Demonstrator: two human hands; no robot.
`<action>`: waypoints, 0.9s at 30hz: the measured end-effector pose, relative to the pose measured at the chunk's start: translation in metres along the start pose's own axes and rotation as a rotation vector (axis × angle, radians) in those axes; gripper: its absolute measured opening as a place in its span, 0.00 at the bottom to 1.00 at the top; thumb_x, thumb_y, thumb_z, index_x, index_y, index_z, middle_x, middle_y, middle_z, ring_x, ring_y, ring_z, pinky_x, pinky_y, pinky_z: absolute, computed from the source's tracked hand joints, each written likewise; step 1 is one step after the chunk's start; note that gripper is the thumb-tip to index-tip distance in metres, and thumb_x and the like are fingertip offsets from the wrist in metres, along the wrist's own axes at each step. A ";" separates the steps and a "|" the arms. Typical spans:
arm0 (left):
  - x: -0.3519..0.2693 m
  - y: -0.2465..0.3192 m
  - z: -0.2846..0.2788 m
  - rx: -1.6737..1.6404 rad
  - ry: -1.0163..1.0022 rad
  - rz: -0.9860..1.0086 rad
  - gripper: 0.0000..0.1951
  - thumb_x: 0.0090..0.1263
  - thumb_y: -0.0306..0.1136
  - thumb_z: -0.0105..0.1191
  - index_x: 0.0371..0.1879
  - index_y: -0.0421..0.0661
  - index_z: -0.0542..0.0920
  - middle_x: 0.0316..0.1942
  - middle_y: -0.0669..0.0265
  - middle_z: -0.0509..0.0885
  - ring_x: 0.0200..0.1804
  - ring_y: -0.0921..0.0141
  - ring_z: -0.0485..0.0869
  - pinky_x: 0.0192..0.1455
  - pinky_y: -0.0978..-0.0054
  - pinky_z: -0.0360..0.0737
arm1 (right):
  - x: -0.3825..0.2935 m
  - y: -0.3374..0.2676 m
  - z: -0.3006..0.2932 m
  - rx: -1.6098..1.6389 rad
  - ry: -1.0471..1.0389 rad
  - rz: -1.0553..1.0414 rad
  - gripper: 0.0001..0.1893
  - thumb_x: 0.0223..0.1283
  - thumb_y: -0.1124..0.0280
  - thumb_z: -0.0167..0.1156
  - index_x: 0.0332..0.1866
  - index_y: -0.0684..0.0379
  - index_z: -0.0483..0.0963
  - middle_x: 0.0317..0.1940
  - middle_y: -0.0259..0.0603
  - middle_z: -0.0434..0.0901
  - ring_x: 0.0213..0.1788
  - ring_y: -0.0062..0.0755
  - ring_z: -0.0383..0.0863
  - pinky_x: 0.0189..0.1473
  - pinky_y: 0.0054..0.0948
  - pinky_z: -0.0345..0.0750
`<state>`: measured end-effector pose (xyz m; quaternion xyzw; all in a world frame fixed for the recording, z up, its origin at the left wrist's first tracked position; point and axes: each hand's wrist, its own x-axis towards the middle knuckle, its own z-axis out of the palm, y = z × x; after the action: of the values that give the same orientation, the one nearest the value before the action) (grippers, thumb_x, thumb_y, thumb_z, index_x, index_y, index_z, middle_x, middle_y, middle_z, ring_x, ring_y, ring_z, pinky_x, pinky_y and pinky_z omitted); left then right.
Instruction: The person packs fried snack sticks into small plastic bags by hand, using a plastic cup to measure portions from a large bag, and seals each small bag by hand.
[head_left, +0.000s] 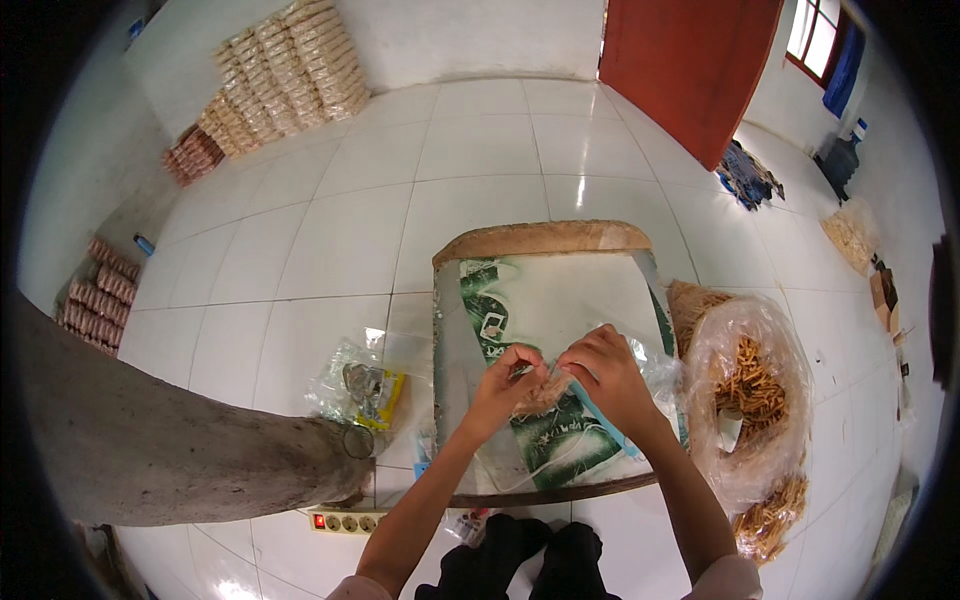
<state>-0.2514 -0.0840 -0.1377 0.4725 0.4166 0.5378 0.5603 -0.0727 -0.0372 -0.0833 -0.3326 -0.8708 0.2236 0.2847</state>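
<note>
In front of me, over a low table (577, 300) with a worn green-and-white top, both hands meet at a small clear plastic bag (541, 399) with brownish contents. My left hand (504, 394) pinches the bag's upper edge between thumb and fingers. The other side of that edge is pinched by my right hand (611, 375), whose fingers partly cover it. Under my right hand lies a long light-blue tool (600, 416), probably a bag sealer, with a white cable (559, 459) curving towards me. Loose clear plastic (660, 367) lies at the table's right edge.
A large open plastic bag of brown stick snacks (750, 390) stands right of the table, a white piece (729, 431) inside. Left are plastic packaging (352, 386), a thick grey pillar (225, 450) and a power strip (345, 521). Stacked packs (300, 67) line the far wall beyond.
</note>
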 end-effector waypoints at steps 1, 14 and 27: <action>-0.001 0.001 -0.004 -0.042 -0.074 0.048 0.08 0.69 0.37 0.46 0.40 0.46 0.72 0.42 0.69 0.73 0.49 0.77 0.70 0.55 0.77 0.65 | 0.002 -0.007 -0.003 -0.038 -0.001 -0.046 0.08 0.45 0.77 0.60 0.34 0.56 0.77 0.41 0.35 0.75 0.47 0.37 0.69 0.50 0.35 0.66; -0.011 0.025 0.000 -0.061 -0.310 -0.133 0.08 0.71 0.33 0.42 0.41 0.43 0.72 0.38 0.72 0.73 0.43 0.79 0.72 0.49 0.81 0.68 | -0.009 -0.037 -0.009 0.055 0.155 -0.235 0.13 0.38 0.81 0.63 0.28 0.46 0.79 0.49 0.29 0.71 0.50 0.36 0.66 0.52 0.33 0.66; -0.002 -0.018 0.010 0.278 0.074 -0.073 0.07 0.68 0.33 0.48 0.35 0.43 0.71 0.27 0.71 0.75 0.32 0.79 0.74 0.35 0.81 0.73 | -0.082 0.019 0.052 -0.274 0.191 0.574 0.34 0.43 0.56 0.68 0.52 0.67 0.64 0.45 0.50 0.67 0.49 0.48 0.66 0.52 0.42 0.66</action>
<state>-0.2381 -0.0859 -0.1534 0.5098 0.5243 0.4713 0.4930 -0.0470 -0.0923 -0.1608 -0.6190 -0.7330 0.1434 0.2429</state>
